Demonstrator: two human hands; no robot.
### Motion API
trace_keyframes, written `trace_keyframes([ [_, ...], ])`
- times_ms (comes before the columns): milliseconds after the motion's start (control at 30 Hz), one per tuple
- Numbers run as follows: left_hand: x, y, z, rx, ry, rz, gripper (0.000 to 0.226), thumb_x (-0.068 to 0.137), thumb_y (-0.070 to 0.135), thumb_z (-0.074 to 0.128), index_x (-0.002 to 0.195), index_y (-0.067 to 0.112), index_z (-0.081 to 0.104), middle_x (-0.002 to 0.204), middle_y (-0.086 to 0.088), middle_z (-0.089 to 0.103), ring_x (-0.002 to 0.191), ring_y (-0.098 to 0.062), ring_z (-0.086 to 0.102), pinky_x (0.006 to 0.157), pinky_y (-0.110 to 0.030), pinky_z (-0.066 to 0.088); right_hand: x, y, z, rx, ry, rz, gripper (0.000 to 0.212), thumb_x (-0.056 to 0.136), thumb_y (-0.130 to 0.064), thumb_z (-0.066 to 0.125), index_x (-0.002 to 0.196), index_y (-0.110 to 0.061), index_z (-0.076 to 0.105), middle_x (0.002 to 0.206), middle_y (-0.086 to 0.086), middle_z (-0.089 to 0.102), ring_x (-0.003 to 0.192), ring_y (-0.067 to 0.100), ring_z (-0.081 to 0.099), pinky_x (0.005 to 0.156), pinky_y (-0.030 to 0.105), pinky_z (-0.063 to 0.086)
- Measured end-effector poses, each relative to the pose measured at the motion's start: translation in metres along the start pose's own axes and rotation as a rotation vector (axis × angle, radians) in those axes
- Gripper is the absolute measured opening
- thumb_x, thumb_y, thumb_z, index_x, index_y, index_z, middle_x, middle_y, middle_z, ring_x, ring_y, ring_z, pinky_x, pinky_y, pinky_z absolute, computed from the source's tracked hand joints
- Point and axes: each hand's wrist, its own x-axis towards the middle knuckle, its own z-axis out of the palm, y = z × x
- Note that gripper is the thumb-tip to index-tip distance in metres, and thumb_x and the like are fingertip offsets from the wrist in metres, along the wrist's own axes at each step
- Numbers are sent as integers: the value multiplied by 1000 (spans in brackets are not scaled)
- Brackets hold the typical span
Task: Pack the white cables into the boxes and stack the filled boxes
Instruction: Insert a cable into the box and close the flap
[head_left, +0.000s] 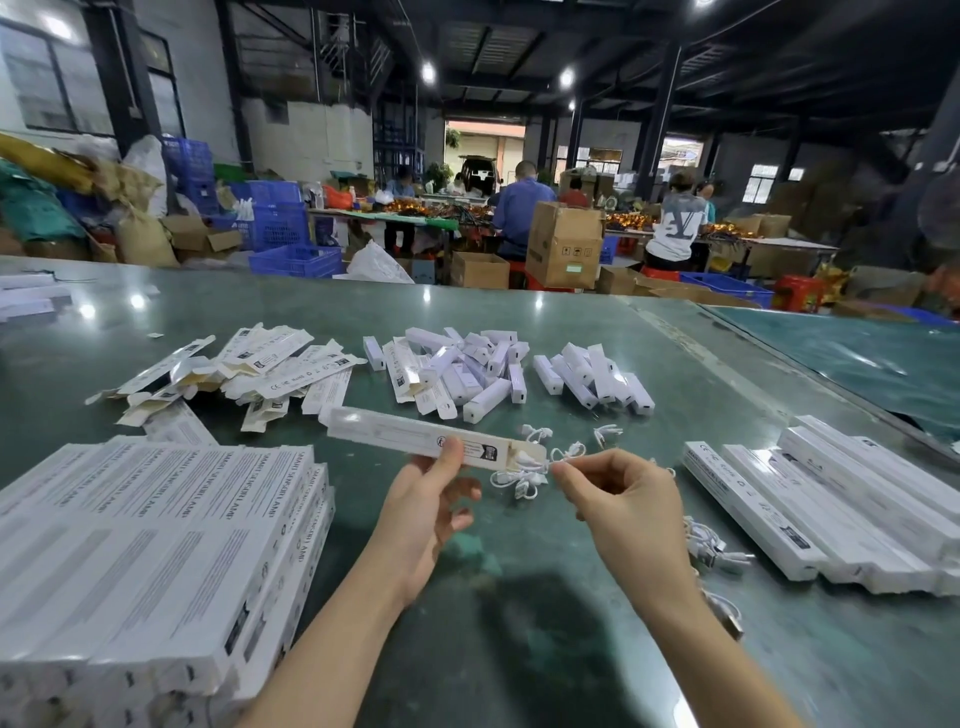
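White cable (524, 460) pinched in R hand (621, 499) fingers at box (431, 436) open end, L hand (423, 499) gripping box

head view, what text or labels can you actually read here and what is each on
"SMART SENSOR LAMP": side of the stacked boxes at the left.
"CE FC RoHS": flat unfolded boxes at the back, and the boxes at the right.
Large pale letters, unclear: back of a seated person's shirt.
Too small or blurred: fine print on the box held by the left hand, and symbols on the cardboard carton.
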Motion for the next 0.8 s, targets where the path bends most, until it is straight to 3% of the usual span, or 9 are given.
trace_keyframes([
  [233, 0, 0, -1, 23, 19, 20, 26, 95, 20, 58, 114, 3, 52, 88, -5, 69, 56, -9, 55, 40, -15, 33, 6, -3, -7, 571, -239, 501, 17, 84, 8, 63, 69, 7, 69, 63, 16, 65, 53, 17, 64, 51, 18, 53],
  [400, -1, -3, 0, 74, -19, 31, 28, 86, 24, 63, 108, 8, 56, 92, -3, 70, 57, -7, 57, 42, -15, 34, 10, -4, -8, 710, -247, 670, 30, 84, 4, 62, 56, 2, 72, 61, 13, 65, 48, 13, 61, 43, 15, 49],
  [467, -2, -5, 1, 103, -46, 42, 30, 78, 28, 65, 102, 11, 58, 85, 3, 70, 57, -6, 57, 43, -15, 33, 8, -4, -3, 745, -235, 738, 25, 83, 3, 63, 60, 1, 72, 60, 11, 64, 44, 11, 58, 37, 14, 44],
  [533, -2, -7, 3, 119, -79, 46, 29, 75, 30, 66, 97, 13, 59, 78, 6, 70, 56, -6, 57, 43, -16, 32, 5, -3, 2, 799, -246, 792, 5, 77, 1, 65, 74, 1, 69, 61, 9, 64, 41, 10, 54, 31, 13, 36],
  [633, -2, -8, 4, 92, -105, 42, 28, 74, 30, 67, 95, 15, 60, 78, 6, 71, 56, -7, 58, 43, -16, 33, 1, -1, 8, 887, -263, 845, 18, 65, -5, 67, 82, -2, 65, 62, 6, 63, 41, 7, 48, 29, 11, 23],
  [800, -4, -10, 4, 62, -128, 16, 29, 76, 29, 67, 99, 13, 62, 85, 2, 73, 58, -8, 58, 41, -16, 35, -2, 0, 11, 889, -265, 866, 8, 77, -10, 66, 76, -7, 58, 56, 0, 55, 36, 4, 42, 27, 12, 18],
])
